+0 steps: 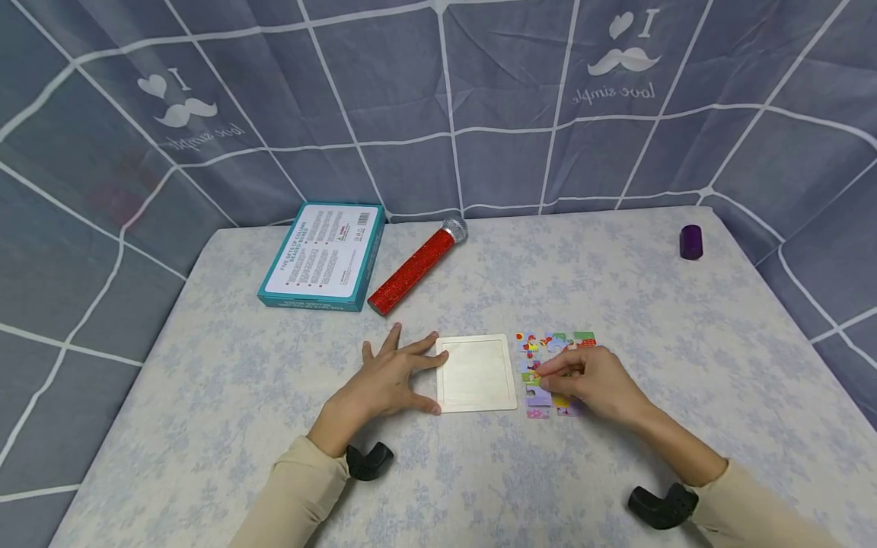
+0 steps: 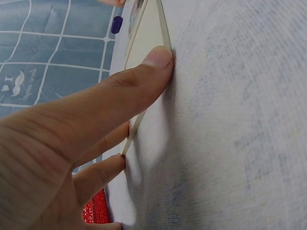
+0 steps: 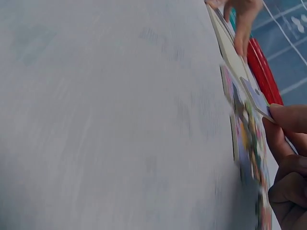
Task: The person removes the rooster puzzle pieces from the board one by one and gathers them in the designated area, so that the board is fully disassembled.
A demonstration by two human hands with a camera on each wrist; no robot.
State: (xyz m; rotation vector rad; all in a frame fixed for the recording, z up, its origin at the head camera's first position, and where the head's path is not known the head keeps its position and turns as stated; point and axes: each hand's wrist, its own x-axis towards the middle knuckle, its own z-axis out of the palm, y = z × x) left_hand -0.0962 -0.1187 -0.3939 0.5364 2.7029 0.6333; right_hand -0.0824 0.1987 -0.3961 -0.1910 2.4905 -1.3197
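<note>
A square pale wooden puzzle board (image 1: 476, 373) with a raised rim lies flat on the table. My left hand (image 1: 387, 382) rests at its left side with fingers spread. The thumb (image 2: 158, 57) and a couple of fingertips touch the board's edge. To the right of the board lie several colourful jigsaw pieces (image 1: 537, 396), some hidden beneath my right hand (image 1: 599, 380). In the right wrist view, thumb and finger pinch a purple puzzle piece (image 3: 257, 97), held tilted just above the others.
Behind the left hand lie a teal-and-white box (image 1: 322, 255) and a red glittery microphone (image 1: 414, 270). A small dark purple object (image 1: 691, 242) stands at the back right of the patterned table (image 1: 507, 479). A grey-blue checked curtain (image 1: 397, 91) hangs behind the table.
</note>
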